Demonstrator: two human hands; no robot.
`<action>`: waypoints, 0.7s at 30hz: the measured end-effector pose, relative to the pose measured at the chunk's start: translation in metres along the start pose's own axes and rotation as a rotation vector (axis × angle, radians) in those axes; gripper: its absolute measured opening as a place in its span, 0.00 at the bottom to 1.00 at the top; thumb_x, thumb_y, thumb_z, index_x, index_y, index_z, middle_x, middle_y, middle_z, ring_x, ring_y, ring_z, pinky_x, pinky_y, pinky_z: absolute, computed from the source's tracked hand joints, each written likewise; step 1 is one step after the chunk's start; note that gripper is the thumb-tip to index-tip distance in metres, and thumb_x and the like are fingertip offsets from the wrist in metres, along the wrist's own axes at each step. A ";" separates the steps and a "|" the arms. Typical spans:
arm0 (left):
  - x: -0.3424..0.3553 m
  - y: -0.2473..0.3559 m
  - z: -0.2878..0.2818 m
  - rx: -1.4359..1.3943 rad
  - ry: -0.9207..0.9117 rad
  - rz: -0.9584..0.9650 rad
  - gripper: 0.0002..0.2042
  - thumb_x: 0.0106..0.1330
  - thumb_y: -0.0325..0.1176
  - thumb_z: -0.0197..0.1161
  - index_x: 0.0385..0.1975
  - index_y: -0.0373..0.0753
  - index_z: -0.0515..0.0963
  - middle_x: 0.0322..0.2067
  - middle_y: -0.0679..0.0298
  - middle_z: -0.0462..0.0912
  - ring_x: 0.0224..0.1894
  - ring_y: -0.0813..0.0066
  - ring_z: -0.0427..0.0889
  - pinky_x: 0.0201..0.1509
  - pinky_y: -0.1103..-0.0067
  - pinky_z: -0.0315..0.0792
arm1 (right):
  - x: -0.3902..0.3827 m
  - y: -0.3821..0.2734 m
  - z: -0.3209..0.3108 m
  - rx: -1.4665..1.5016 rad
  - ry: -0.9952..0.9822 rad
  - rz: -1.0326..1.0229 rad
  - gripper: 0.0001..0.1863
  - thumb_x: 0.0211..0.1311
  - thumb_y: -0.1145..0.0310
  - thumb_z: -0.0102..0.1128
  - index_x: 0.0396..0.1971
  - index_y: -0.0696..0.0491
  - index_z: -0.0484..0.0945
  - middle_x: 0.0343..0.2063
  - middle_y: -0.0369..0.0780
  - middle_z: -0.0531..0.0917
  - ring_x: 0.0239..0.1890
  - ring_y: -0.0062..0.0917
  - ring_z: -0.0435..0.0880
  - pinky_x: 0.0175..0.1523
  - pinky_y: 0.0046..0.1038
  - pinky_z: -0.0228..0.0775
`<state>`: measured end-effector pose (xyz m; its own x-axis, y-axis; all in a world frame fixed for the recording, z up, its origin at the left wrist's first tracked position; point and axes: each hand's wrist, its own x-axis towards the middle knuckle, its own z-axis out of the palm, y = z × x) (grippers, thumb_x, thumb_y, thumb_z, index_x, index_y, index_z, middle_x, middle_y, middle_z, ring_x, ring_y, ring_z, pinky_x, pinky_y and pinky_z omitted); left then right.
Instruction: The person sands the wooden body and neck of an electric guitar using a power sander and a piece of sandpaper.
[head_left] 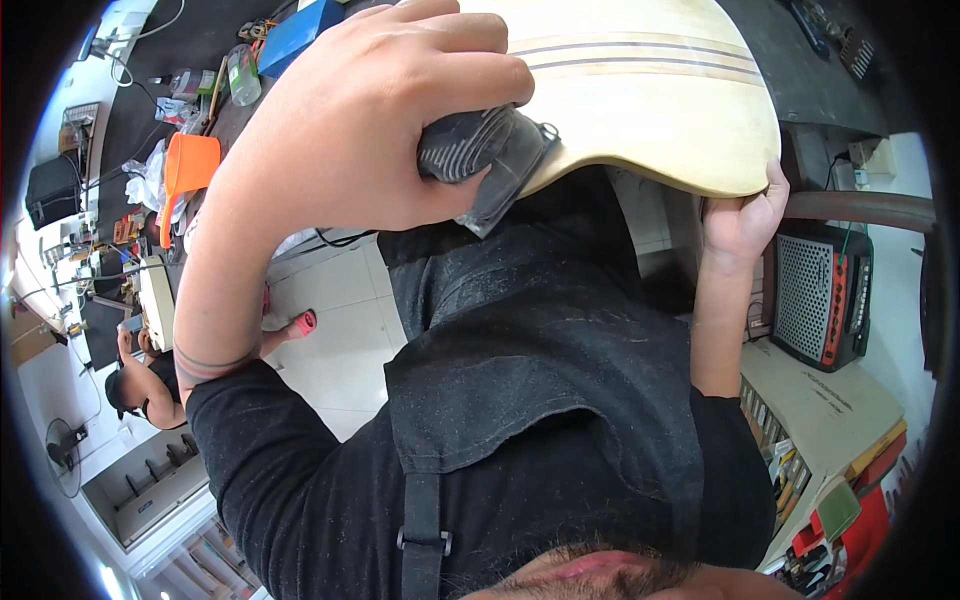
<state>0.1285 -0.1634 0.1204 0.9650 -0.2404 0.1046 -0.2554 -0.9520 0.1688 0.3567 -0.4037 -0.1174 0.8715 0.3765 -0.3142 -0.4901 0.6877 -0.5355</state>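
Note:
A pale wooden guitar body point(640, 110) with thin dark stripes lies across the top of the view, its curved edge toward me. My left hand point(370, 110) is closed round a black sanding block point(490, 160) with a ridged side. A dark sheet is folded about the block, and it sits against the body's near edge at the left. My right hand point(745, 210) grips the rounded right corner of the body, thumb at the edge and the other fingers mostly hidden beneath. Dust speckles my dark apron point(540, 390) below.
On the dark bench at left are an orange dipper point(188, 170), a clear bottle point(243, 75), a blue box point(298, 35) and cables. A speaker-like amplifier point(820, 295) stands right, above a cardboard-topped shelf point(830, 400). Another person point(150, 390) works at far left.

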 end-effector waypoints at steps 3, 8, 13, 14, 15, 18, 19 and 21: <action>0.006 0.006 0.002 0.066 0.020 0.006 0.19 0.49 0.37 0.78 0.40 0.41 0.80 0.36 0.60 0.78 0.41 0.55 0.80 0.45 0.65 0.74 | 0.000 0.002 0.001 -0.026 0.014 -0.028 0.29 0.78 0.62 0.50 0.71 0.64 0.69 0.70 0.52 0.77 0.72 0.44 0.77 0.79 0.49 0.67; 0.029 0.005 0.021 0.112 0.135 0.042 0.14 0.53 0.35 0.75 0.35 0.38 0.80 0.35 0.56 0.81 0.43 0.52 0.84 0.47 0.63 0.78 | 0.004 -0.001 0.000 -0.030 -0.025 0.000 0.29 0.78 0.63 0.50 0.71 0.65 0.69 0.70 0.52 0.77 0.72 0.44 0.76 0.79 0.49 0.66; 0.017 0.010 0.016 0.075 0.134 0.036 0.14 0.52 0.35 0.76 0.34 0.37 0.81 0.35 0.56 0.82 0.43 0.52 0.84 0.48 0.64 0.79 | 0.009 -0.002 -0.004 -0.012 -0.037 -0.019 0.28 0.79 0.63 0.49 0.70 0.66 0.71 0.69 0.52 0.78 0.72 0.44 0.77 0.79 0.48 0.65; 0.011 0.010 0.013 0.034 0.094 0.009 0.15 0.51 0.35 0.76 0.34 0.37 0.81 0.35 0.56 0.81 0.43 0.52 0.84 0.48 0.64 0.78 | 0.008 -0.002 -0.004 -0.014 -0.031 -0.023 0.28 0.79 0.63 0.49 0.70 0.66 0.71 0.69 0.52 0.78 0.72 0.44 0.77 0.79 0.48 0.65; 0.005 0.014 0.011 0.056 0.088 0.007 0.15 0.50 0.35 0.77 0.34 0.38 0.81 0.34 0.56 0.81 0.42 0.53 0.84 0.47 0.64 0.78 | 0.006 -0.001 -0.001 -0.003 -0.024 -0.021 0.28 0.79 0.63 0.49 0.70 0.66 0.71 0.69 0.52 0.79 0.72 0.44 0.77 0.79 0.48 0.65; -0.009 0.018 0.008 0.093 0.090 -0.034 0.15 0.49 0.34 0.78 0.33 0.39 0.80 0.33 0.57 0.80 0.41 0.54 0.84 0.45 0.65 0.77 | 0.010 0.001 -0.004 0.015 -0.041 -0.020 0.28 0.79 0.63 0.49 0.69 0.66 0.71 0.69 0.52 0.79 0.71 0.44 0.78 0.79 0.48 0.65; -0.009 0.017 0.009 0.092 0.098 -0.054 0.15 0.49 0.34 0.77 0.33 0.39 0.80 0.33 0.57 0.79 0.41 0.54 0.84 0.45 0.65 0.77 | 0.011 0.002 -0.005 0.018 -0.069 -0.017 0.28 0.79 0.63 0.49 0.70 0.67 0.71 0.69 0.52 0.79 0.71 0.44 0.78 0.79 0.49 0.66; -0.002 0.016 0.015 0.074 0.110 -0.058 0.14 0.49 0.34 0.76 0.33 0.38 0.81 0.33 0.56 0.80 0.41 0.53 0.84 0.45 0.64 0.78 | 0.009 0.003 -0.004 -0.007 -0.055 -0.032 0.28 0.79 0.63 0.49 0.69 0.67 0.71 0.69 0.53 0.78 0.71 0.45 0.78 0.79 0.49 0.66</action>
<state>0.1234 -0.1813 0.1088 0.9647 -0.1666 0.2041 -0.1908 -0.9759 0.1054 0.3626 -0.4004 -0.1247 0.8863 0.3880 -0.2529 -0.4617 0.6959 -0.5501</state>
